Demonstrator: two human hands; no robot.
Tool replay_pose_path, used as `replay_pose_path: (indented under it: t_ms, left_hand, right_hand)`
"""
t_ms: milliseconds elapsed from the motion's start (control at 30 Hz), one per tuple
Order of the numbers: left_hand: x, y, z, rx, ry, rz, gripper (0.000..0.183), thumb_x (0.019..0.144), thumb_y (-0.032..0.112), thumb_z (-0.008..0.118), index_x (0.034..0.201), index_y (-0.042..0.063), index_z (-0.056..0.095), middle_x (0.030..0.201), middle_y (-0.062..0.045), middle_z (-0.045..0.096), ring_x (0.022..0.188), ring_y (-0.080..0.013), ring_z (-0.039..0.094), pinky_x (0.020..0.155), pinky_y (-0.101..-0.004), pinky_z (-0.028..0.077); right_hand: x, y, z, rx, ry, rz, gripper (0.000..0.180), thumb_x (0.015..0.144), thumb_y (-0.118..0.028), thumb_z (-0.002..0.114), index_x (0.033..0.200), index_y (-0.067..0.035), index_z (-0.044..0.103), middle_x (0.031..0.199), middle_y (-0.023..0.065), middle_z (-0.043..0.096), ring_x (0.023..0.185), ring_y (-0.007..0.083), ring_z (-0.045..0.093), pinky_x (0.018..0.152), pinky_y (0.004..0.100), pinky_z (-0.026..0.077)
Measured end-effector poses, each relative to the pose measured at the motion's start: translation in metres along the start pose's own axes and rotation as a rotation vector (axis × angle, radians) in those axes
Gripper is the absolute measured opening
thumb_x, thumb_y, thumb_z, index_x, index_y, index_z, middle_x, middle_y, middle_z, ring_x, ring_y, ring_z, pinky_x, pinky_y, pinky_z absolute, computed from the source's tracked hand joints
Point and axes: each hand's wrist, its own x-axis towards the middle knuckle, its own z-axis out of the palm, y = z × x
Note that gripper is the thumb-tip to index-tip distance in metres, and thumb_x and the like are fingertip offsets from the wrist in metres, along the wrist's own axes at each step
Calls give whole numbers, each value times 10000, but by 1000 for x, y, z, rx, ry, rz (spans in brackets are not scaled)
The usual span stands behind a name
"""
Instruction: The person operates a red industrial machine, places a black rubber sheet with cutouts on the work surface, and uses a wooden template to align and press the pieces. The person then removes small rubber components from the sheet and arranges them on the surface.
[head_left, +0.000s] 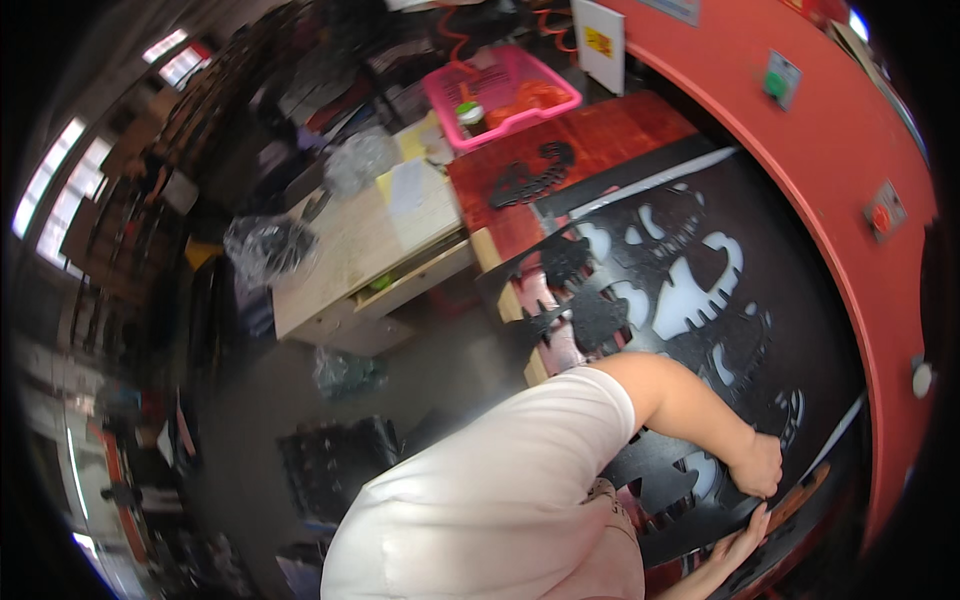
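A black sheet (652, 461) with curved, toothed cut-outs lies on a pale work surface, which shows white through the openings. My left hand (756, 466) reaches over it from a white sleeve, fingers curled down near the sheet's lower right edge. Its fingertips are hidden, so what they pinch cannot be seen. Just below, my right hand (739, 540) comes up from the bottom with fingers extended at that same edge, its tips close to the left hand. A narrow brown strip (799, 495) lies beside the right hand.
A red press machine (817, 150) with green (775, 85) and red (879, 219) buttons arches along the right. A black cut piece (532, 176) lies on a red board (615, 135). Beyond stand a pink basket (517, 133) and a pale desk (360, 255) with an open drawer (412, 279).
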Motion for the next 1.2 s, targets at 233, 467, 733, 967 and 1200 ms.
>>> replay_pose_path:
  t_ms: [233, 467, 733, 967, 1200]
  left_hand:
    - [0, 8, -9, -165, 23, -282, 325, 881, 331, 510, 842, 72, 703, 837, -130, 700, 800, -313, 677, 667, -440, 527]
    - [-1, 7, -54, -430, -267, -589, 308, 876, 337, 510, 971, 131, 718, 1018, -118, 689, 993, -309, 645, 847, -433, 511]
    - [-7, -18, -51, -676, -191, -487, 350, 925, 349, 587, 761, 41, 617, 603, -61, 584, 653, -164, 642, 587, -321, 470]
    - [-18, 10, -61, -352, -54, -293, 373, 807, 332, 723, 718, 28, 526, 706, -108, 548, 635, -258, 568, 586, -361, 457]
    - [-9, 14, -62, -257, -160, -379, 431, 791, 387, 731, 715, 20, 519, 734, -135, 567, 653, -295, 572, 612, -398, 467]
  right_hand:
    - [17, -1, -6, -215, 2, -23, 400, 886, -297, 673, 1189, -70, 543, 928, 38, 609, 589, 73, 498, 474, 218, 379]
    - [-9, 2, 10, 34, -250, -49, 255, 943, -153, 587, 1173, -43, 578, 1093, 53, 641, 974, 131, 599, 826, 274, 478]
    - [-24, -8, 40, 102, -177, -51, 146, 945, -133, 566, 1047, -32, 596, 954, 34, 652, 842, 102, 612, 767, 264, 488]
    - [-25, -16, 45, 210, -104, 57, 234, 972, -131, 508, 1160, 3, 542, 1022, 65, 628, 894, 113, 622, 763, 251, 520]
    - [-24, -12, 46, 229, -95, 40, 360, 966, -154, 534, 1236, 78, 487, 1092, 102, 601, 983, 115, 579, 812, 246, 482]
